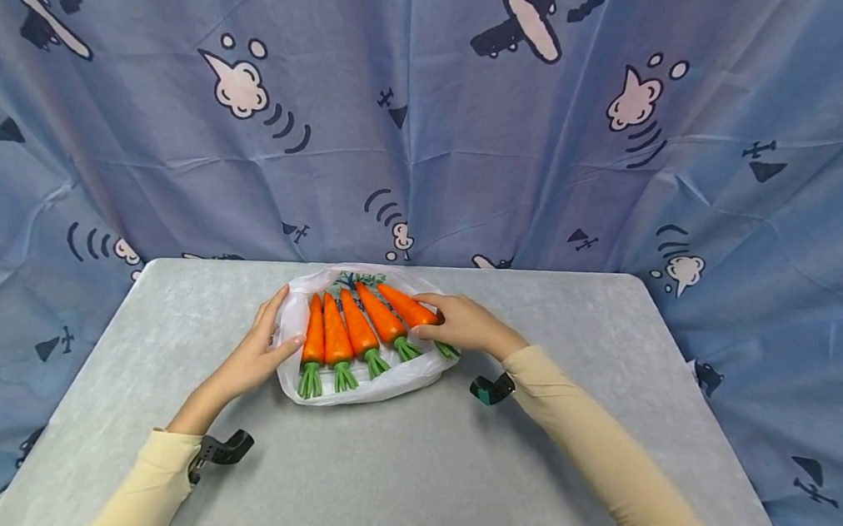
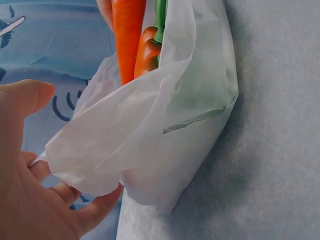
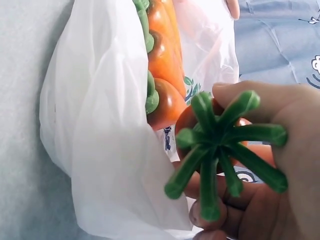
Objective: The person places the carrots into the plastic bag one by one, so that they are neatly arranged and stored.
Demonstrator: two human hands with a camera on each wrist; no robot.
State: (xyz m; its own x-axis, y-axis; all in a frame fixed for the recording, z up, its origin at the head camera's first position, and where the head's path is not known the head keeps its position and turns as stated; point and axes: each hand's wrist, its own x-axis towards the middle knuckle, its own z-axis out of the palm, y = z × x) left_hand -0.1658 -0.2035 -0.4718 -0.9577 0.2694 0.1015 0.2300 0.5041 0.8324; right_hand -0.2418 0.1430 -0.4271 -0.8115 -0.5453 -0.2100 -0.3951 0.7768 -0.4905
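Observation:
A white plastic bag (image 1: 411, 377) lies spread on the table, with several orange carrots (image 1: 338, 332) side by side on it, their green stem ends toward the near edge. My right hand (image 1: 470, 324) grips the rightmost carrot (image 1: 401, 301) near its stem end, thumb on one side and fingers on the other. In the right wrist view its cut green stems (image 3: 217, 142) face the camera and hide part of the fingers. At the bag's left side, my left hand (image 1: 255, 353) has its fingers against the bag's rim (image 2: 107, 150), the thumb held apart.
The light grey table (image 1: 403, 470) extends around the bag on every side. Behind it hangs a blue curtain (image 1: 433, 130) printed with planes and clouds. Each wrist carries a small dark camera mount (image 1: 225, 448) close above the tabletop.

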